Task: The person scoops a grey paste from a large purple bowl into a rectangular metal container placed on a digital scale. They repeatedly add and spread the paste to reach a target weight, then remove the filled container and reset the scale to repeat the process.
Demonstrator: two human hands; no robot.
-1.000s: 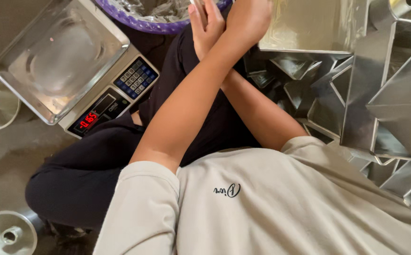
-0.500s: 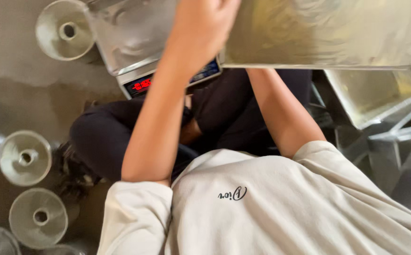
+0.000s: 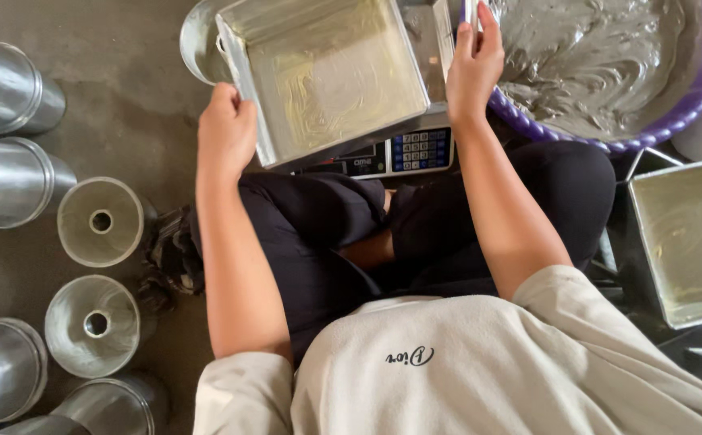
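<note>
Now setting the greased square pan on the scale, no longer lifted overhead; left hand fingers curling around its near-left edge, right hand gripping the far-right edge beside the purple batter basin.

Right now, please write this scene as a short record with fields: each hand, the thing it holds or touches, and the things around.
left hand: holds the left edge of the square metal pan
right hand: fingers on the rim of the purple basin
square metal pan: greased inside, on the weighing scale
purple basin: full of grey batter
person's left: round tube moulds on the floor
person's right: second square pan, greased
</note>
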